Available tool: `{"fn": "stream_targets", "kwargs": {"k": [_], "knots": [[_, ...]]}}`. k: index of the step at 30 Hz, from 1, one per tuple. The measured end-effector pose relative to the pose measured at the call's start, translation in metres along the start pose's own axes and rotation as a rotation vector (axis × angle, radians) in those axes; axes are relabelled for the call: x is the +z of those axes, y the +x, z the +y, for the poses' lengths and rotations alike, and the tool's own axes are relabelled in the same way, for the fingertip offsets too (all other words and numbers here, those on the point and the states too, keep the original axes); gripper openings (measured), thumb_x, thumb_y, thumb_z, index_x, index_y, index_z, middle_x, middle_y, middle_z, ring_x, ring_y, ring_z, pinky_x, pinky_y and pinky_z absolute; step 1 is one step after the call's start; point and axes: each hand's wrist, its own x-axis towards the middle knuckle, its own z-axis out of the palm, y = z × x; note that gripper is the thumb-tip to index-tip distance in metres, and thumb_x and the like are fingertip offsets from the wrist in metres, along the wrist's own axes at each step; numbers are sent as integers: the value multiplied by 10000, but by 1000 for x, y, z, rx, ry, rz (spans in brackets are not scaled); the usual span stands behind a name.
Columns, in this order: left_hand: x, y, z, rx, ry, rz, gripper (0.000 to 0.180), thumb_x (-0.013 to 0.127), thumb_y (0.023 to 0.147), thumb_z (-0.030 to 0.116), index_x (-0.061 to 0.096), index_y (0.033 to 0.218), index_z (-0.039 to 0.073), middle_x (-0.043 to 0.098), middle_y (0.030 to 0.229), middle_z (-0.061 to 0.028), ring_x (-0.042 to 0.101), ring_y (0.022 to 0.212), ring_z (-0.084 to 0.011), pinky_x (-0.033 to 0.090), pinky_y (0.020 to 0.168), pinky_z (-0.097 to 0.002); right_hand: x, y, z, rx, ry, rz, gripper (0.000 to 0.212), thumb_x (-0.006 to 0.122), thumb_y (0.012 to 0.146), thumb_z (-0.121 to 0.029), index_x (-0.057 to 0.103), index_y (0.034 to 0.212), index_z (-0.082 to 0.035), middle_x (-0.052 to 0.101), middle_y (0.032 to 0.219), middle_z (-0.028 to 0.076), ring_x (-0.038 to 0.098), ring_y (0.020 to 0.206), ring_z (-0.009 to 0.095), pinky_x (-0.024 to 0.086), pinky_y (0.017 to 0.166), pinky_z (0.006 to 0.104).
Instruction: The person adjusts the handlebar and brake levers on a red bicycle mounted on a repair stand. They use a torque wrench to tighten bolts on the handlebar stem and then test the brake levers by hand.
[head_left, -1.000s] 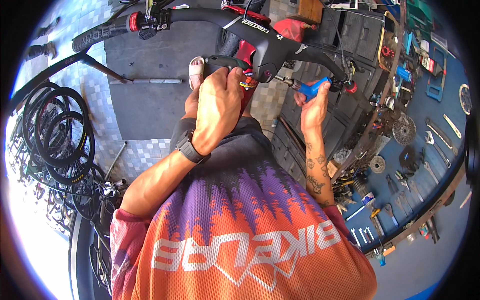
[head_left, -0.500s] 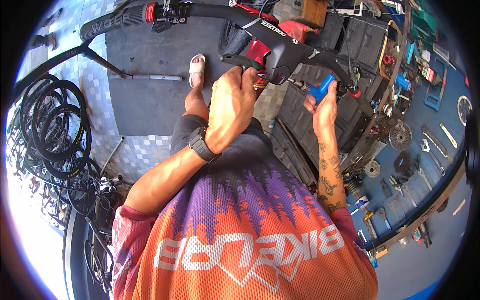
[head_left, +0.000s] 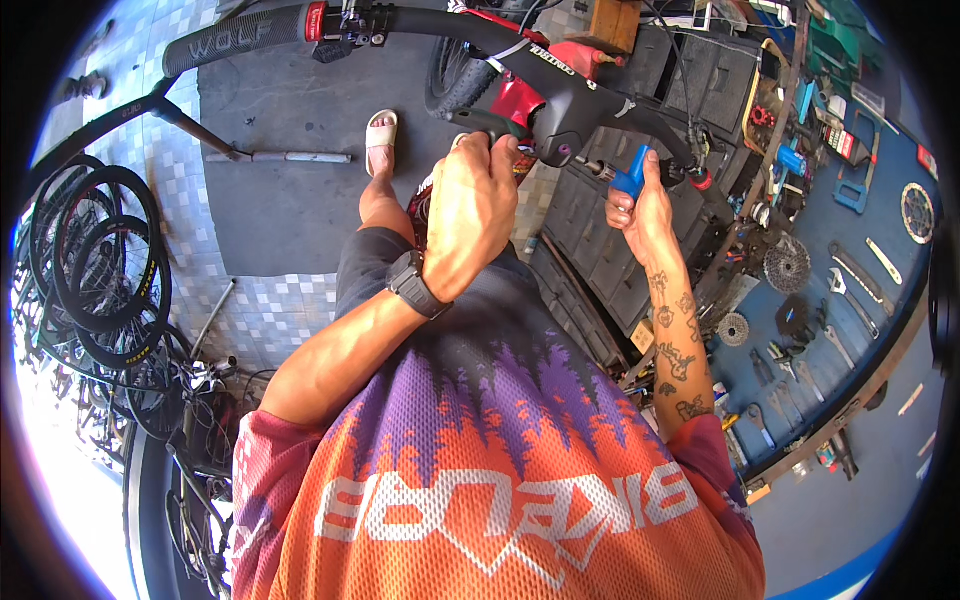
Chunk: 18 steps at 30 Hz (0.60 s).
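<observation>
See across the top a black handlebar (head_left: pixel 440 28), with a black stem (head_left: pixel 560 132) at mid-span. Holding left hand (head_left: pixel 468 205) at a dark handle-like piece (head_left: pixel 467 120) just left of the stem, with fingers (head_left: pixel 478 160) curled but partly hidden; cannot tell how fully closed. In right hand (head_left: pixel 645 205), gripping a blue-handled tool (head_left: pixel 630 178) right of the stem, with fingers wrapped snugly around it; aiming its metal shaft (head_left: pixel 601 170) toward the stem.

Your left hand (head_left: pixel 472 215): upper centre, curled, back uppermost. Your right hand (head_left: pixel 642 210): right of it, curled, thumb extended.
</observation>
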Motion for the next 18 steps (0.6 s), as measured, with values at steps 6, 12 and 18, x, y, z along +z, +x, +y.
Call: {"fn": "stream_targets", "kwargs": {"k": [6, 12, 18], "knots": [[6, -2, 0, 42, 34, 13, 413, 538, 1083, 286, 625, 849, -43, 660, 681, -194, 670, 614, -322, 509, 587, -426, -10, 5, -19, 211, -44, -58, 556, 468, 1050, -679, 402, 918, -143, 360, 592, -52, 310, 451, 71, 263, 439, 247], [7, -3, 1, 147, 26, 19, 426, 547, 1071, 285, 614, 828, -58, 653, 671, -215, 665, 618, -348, 505, 602, -444, -14, 6, -17, 247, -46, -51, 637, 486, 1026, -712, 409, 834, -109, 347, 579, -53, 295, 442, 67, 257, 427, 253], [7, -2, 0, 104, 143, 39, 407, 543, 1072, 277, 620, 841, -49, 674, 717, -228, 680, 698, -367, 497, 678, -445, -20, 9, -30, 430, -149, -109, 616, 513, 1040, -663, 484, 968, -52, 399, 606, -45, 337, 451, 75, 274, 433, 249]]}}
